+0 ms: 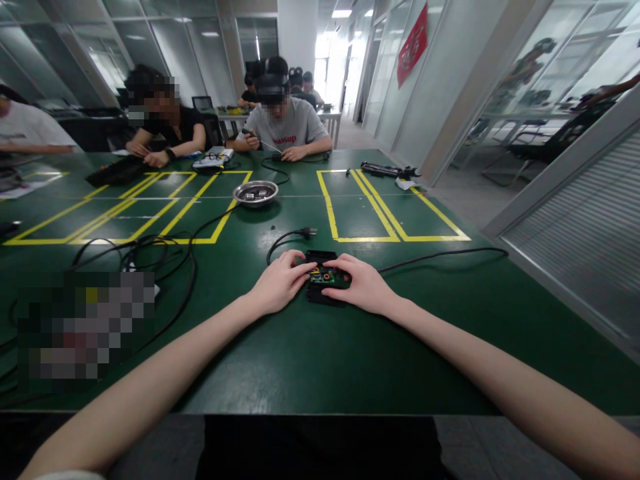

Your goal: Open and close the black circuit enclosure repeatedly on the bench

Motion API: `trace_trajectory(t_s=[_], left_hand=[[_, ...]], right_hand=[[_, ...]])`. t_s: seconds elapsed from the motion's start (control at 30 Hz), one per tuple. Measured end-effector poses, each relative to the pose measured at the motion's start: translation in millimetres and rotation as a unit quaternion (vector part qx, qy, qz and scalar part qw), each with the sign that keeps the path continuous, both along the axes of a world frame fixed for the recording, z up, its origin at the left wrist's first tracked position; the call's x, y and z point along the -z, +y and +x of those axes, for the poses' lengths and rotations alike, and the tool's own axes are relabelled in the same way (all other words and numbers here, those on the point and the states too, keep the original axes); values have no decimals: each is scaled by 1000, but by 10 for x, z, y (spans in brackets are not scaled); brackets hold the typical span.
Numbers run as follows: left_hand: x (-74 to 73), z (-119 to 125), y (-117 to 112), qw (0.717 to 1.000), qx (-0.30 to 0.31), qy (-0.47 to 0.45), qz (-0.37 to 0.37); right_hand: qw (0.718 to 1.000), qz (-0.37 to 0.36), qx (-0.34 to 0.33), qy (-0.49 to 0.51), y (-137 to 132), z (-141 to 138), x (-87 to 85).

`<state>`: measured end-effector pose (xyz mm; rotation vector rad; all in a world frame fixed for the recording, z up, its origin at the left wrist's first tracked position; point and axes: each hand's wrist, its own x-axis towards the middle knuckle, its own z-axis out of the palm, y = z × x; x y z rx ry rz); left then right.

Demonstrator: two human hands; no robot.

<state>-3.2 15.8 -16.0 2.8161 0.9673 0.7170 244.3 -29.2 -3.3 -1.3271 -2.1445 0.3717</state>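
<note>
The left hand (283, 283) and the right hand (367, 283) curl in from either side of a small black casing (325, 295), fingertips touching it and the circuit board there; how firmly either hand closes on them, I cannot tell. The left fingertips meet the board's left edge; the right fingers reach over its right side, with the thumb lower down on the casing.

The green table (250, 373) is the largest thing, spreading out all around the casing. Across it, beyond the casing and a little left, a person in a grey shirt (290, 127) works with both hands; farther left of the casing sits a person in black (185, 130). Yellow tape outlines (365, 239) lie beyond the casing, to its left and right. A pixelated object (90, 327) sits well left of the casing, its details hidden. A long black tool (385, 171) lies far beyond the casing and to its right. Right of the casing, a black cord (450, 253) runs along the table. A metal bowl (256, 203) with small metal parts stands beyond and left of it. The circuit board (329, 279) shows green at the casing's middle, under the fingers. Just beyond the casing lies a black plug (309, 233).
</note>
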Motion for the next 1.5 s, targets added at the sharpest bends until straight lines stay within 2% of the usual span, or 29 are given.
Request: trace_trajectory(t_s=[0.43, 0.5, 0.63, 0.7, 0.87, 0.97, 1.07, 1.5], left_hand=[[-14, -6, 20, 1000, -1, 10, -4], [-22, -6, 12, 1000, 1, 10, -7], [-52, -18, -22, 1000, 5, -5, -19], [-63, -27, -36, 1000, 7, -15, -24], [-72, -37, -46, 999, -2, -13, -29], [-74, -32, -45, 999, -3, -10, -31], [-77, -26, -38, 999, -7, -7, -31], [-70, -19, 5, 999, -28, 0, -31]], right_hand=[[1000, 21, 10, 6, 104, -23, 10], [1000, 5, -8, 24, 106, 24, -9], [994, -25, -94, 52, 69, 151, -51], [993, -24, -105, 51, 48, 209, -69], [997, -28, -75, 2, 68, 305, -99], [999, -30, -29, -29, 101, 306, -98], [999, -17, 4, -37, 101, 246, -81], [997, 12, 53, -56, 108, 19, -30]])
